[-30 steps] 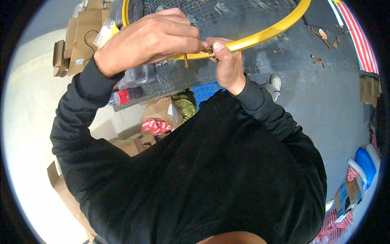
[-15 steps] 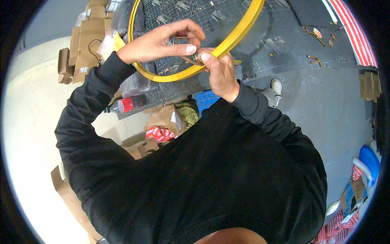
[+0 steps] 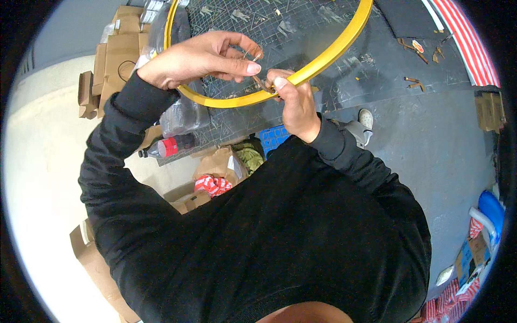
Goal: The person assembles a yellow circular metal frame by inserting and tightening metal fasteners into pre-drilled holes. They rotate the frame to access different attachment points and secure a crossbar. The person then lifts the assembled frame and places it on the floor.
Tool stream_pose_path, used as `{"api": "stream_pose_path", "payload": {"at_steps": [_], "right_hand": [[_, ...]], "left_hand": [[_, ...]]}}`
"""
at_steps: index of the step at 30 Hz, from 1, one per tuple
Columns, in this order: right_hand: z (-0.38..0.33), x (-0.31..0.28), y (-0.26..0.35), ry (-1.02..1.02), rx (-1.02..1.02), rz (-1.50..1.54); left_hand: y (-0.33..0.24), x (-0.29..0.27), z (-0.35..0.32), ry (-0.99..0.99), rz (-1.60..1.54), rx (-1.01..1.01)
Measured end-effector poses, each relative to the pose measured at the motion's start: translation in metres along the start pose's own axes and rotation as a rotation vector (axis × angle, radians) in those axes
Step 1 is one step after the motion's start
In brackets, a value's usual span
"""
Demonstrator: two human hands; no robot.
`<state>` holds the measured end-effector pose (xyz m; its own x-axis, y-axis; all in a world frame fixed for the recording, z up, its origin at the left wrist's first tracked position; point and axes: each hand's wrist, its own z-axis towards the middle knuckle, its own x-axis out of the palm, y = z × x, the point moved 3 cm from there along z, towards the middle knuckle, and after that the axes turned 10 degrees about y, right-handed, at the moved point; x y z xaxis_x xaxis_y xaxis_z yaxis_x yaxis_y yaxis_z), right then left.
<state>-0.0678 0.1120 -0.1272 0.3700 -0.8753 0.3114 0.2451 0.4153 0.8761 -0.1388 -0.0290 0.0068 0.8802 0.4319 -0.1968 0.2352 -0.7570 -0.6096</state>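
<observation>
Yellow hoop (image 3: 323, 56) up off the counter (image 3: 377, 70), held over the dark gridded cutting mat (image 3: 301, 21) near its close edge, and both hands are right on the lower arc of it. Left hand (image 3: 202, 56) comes in from the left, thumb and forefinger pressed together, pinching a small brownish strip (image 3: 257, 81) just where it meets the rim. Right hand (image 3: 293, 105) sits underneath, fingers curled around the hoop, thumb pressed down on top of the band, pinning the same spot. The two hands are touching or very nearly so at that one point.

How far along? By my read, early going: only this one little piece is at the rim, and the rest of the hoop's visible arc shows bare yellow. Whether the strip is already fixed or only laid in place, I cannot tell; it is too small.

Scraps and slivers (image 3: 412, 82) of the same brown stuff lie scattered on the counter toward the far right side. Off the counter's left edge, down low, cardboard boxes (image 3: 116, 51) are stacked, with a red-capped bottle (image 3: 164, 146), a blue crate (image 3: 274, 137) and a red-and-white cloth (image 3: 212, 184) below the near edge.
</observation>
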Motion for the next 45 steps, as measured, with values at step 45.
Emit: {"api": "stream_pose_path", "payload": {"at_steps": [45], "right_hand": [[0.001,-0.006,-0.005,0.121,-0.027,0.282]], "left_hand": [[-0.076,0.075,-0.020,-0.426,0.952,0.310]]}}
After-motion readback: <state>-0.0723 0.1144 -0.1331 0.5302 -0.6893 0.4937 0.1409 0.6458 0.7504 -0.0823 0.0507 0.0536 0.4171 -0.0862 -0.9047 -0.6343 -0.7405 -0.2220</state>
